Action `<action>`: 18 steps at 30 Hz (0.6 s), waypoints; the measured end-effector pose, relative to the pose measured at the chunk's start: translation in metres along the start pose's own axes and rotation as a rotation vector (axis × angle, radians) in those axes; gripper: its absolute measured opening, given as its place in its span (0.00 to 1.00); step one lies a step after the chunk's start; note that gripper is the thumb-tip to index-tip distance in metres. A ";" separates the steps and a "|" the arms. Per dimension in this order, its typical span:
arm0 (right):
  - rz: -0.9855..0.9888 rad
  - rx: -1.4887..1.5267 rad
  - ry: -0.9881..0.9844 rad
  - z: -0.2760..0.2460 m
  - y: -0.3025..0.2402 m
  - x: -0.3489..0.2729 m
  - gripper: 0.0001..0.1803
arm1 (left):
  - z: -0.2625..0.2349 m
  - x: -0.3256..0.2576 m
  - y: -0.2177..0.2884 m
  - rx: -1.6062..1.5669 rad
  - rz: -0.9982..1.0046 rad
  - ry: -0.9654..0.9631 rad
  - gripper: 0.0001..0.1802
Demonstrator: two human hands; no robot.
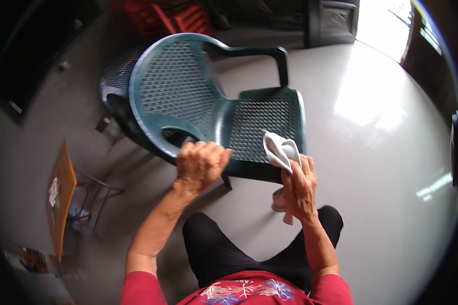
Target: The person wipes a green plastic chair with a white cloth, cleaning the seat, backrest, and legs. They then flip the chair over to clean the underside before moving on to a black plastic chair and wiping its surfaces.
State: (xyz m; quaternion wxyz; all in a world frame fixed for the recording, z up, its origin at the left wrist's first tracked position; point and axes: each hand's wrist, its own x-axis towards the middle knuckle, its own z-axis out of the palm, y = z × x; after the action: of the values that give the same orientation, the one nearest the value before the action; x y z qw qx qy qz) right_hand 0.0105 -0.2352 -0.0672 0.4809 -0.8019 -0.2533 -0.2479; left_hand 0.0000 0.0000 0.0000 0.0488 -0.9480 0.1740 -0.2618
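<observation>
A dark green plastic armchair (178, 81) with a woven-pattern back and seat stands in front of me, turned so its back is at the left. My left hand (201, 161) is closed around its near armrest, the fingers curled over the top. In my right hand (301, 185) is a pale cloth (281, 148), bunched between thumb and fingers at the near front corner of the seat. Part of the cloth hangs below that hand. The chair's far armrest (281, 66) is untouched.
Another dark green chair (119, 71) stands close behind the first. To the left is a small wooden-topped table (61, 203) with thin metal legs. Red plastic items (188, 20) and a dark carved cabinet (332, 23) stand at the back. Bright light enters through an opening at far right.
</observation>
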 end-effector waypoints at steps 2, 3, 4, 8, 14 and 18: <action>-0.234 -0.355 -0.075 -0.006 -0.019 0.014 0.14 | 0.004 0.000 0.013 0.000 0.020 0.058 0.08; -0.331 -0.428 -0.150 0.008 -0.059 0.029 0.13 | -0.009 -0.006 -0.004 -0.022 0.053 0.096 0.07; -0.387 -0.478 -0.185 0.024 -0.071 0.033 0.14 | -0.004 -0.007 -0.008 0.001 0.102 0.205 0.07; -0.496 -0.650 -0.191 0.043 -0.066 0.030 0.16 | -0.027 -0.006 -0.031 0.042 -0.163 0.724 0.16; -0.416 -0.702 -0.140 0.028 -0.063 0.017 0.20 | -0.061 -0.003 -0.105 -1.152 -0.845 0.527 0.25; -0.398 -0.701 -0.192 0.069 -0.091 0.037 0.21 | -0.051 -0.006 -0.113 -1.516 -0.891 0.427 0.26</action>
State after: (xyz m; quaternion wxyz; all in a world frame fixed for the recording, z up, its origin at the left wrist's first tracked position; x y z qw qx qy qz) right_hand -0.0097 -0.1297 -0.0128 0.0959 -0.8720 -0.3472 -0.3314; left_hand 0.0035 0.1072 0.0613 -0.7281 -0.6366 -0.0781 -0.2419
